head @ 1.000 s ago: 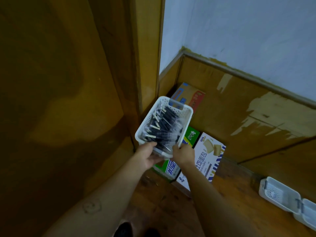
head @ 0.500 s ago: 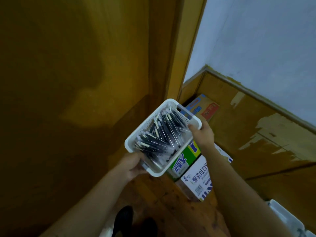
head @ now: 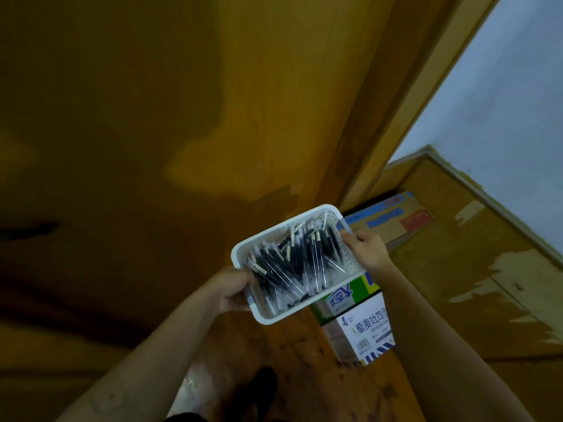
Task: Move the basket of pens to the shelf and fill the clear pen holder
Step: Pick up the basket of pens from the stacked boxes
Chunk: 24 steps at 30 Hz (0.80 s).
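Since a second earlier the right hand (head: 368, 251) had shifted from the basket's near end to its far end, and the basket (head: 274, 234) had turned and come up in front of the wooden panel (head: 213, 102). It was held in the air over the floor (head: 304, 360), clear of the cartons (head: 344, 300) below it, and heaped with dark pens (head: 292, 263) lying mostly along its length. Its long axis ran from lower left to upper right, with a hand at each short end: the left hand (head: 234, 289) gripped the near end, and the right hand's fingers curled over the far rim. The basket sat level enough that no pen hung over the edge. Neither the shelf nor the clear holder was in view, so which way the carry had to go could not be told. With both hands busy, the basket would probably need setting down before any pen could be picked out.
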Tool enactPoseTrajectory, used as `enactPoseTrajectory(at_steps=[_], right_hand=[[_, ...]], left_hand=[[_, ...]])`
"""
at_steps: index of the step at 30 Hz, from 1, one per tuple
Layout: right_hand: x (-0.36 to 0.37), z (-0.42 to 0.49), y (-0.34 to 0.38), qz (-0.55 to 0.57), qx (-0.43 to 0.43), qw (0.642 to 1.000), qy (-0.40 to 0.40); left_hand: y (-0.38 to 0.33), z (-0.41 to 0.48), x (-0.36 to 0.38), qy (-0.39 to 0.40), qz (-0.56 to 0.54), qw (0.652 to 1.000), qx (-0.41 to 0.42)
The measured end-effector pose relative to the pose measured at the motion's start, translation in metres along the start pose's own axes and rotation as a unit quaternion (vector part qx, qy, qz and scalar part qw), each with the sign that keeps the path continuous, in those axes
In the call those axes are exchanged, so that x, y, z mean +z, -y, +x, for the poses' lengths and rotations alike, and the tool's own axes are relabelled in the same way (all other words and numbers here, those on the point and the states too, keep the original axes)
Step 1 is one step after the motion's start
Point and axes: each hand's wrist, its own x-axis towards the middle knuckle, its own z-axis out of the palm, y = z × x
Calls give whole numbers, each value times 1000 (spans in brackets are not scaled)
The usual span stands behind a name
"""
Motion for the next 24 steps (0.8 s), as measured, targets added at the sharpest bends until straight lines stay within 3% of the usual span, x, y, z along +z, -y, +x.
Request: enactPoseTrajectory(at_steps=[8, 12, 19, 24], right_hand=[[145, -100, 25, -70, -22, 996, 58], [242, -171, 32, -130, -37, 977, 163], [394, -298, 79, -195, -73, 921, 329], [480, -377, 105, -198, -109, 893, 389]], left_hand=[[117, -65, -135, -116, -56, 992, 19], [200, -127, -211, -200, -129, 971, 16], [337, -239, -323, -353, -256, 899, 22], [428, -303, -370, -441, -394, 806, 23]])
